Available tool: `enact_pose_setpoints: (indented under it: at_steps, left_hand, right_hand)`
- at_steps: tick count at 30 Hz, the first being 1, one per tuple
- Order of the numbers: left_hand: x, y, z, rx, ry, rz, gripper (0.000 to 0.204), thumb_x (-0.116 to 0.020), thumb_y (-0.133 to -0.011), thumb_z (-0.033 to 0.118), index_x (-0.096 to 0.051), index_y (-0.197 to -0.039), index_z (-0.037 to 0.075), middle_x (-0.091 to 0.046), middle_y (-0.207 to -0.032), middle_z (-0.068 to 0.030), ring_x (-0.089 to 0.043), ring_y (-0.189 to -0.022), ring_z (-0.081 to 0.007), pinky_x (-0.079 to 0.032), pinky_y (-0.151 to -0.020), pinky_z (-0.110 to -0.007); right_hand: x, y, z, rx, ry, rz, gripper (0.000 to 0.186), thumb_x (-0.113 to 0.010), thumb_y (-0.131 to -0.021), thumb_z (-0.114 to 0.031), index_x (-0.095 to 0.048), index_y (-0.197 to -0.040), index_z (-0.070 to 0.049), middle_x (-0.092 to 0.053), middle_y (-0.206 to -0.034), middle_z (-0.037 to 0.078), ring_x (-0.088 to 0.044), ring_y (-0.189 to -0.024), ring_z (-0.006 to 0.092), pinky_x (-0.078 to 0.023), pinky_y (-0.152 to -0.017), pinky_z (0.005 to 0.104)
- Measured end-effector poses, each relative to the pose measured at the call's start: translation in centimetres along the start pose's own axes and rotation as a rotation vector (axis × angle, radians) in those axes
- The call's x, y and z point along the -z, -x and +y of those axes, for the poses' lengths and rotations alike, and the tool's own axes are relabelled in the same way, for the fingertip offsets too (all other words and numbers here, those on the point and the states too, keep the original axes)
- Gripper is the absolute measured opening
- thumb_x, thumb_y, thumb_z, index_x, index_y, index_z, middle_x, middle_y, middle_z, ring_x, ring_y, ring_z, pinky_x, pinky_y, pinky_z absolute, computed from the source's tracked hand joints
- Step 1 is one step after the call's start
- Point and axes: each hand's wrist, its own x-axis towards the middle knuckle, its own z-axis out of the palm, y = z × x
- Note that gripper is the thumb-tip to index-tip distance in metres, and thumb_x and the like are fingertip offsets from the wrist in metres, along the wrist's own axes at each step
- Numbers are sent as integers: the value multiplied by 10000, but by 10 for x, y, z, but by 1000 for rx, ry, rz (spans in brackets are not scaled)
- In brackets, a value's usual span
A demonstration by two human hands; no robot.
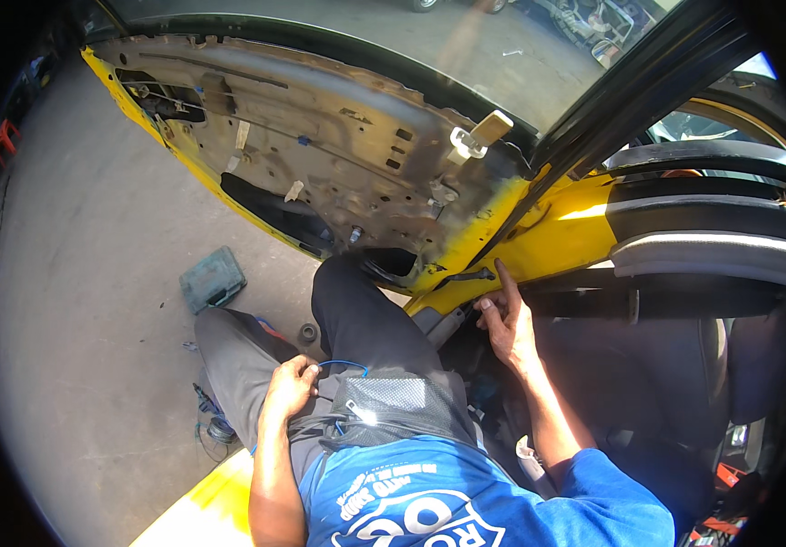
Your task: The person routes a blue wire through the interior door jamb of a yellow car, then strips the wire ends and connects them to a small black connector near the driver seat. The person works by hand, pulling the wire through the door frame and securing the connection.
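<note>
Concrete floor (pixel 92 365) is filling the left side. Lower middle, the left hand (pixel 292 389) is curling its fingers by a blue cord (pixel 344 363), can't tell if gripping. Right of center, the right hand (pixel 508 330) is sticking its index finger out beside a black door link (pixel 471 275), holding nothing I'm seeing. Stripped yellow door's (pixel 320 128) hanging open, upper middle.

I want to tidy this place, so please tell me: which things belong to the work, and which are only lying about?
Seemingly in the work:
car door
black tube, near the right hand

Seemingly lying about, on the floor:
green case
round piece
</note>
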Motion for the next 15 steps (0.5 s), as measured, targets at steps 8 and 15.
enact_pose_setpoints:
  at_steps: [8, 15]
  left_hand:
    - [1, -5, -10, 3, 60, -2, 203, -625, -1015, 130, -702, -1045, -56, -695, -775, -100, -654, -647, -154, -536, -667, -348]
    - [1, -12, -22, -33, 37, -16, 166, -613, -1017, 91, -707, -1012, -46, -685, -779, -75, -651, -625, -140, -550, -620, -329]
  right_hand:
    - [-14, 2, -5, -9, 23, -83, 648, -569, -1022, -54, -369, -1638, -66, -709, -925, 106, -635, -721, 129, -549, -729, 287]
    - [-10, 3, -10, 6, 144, -172, 605, -609, -1015, -121, -445, -1598, -111, -732, -1064, 242, -716, -833, 315, -556, -787, 380]
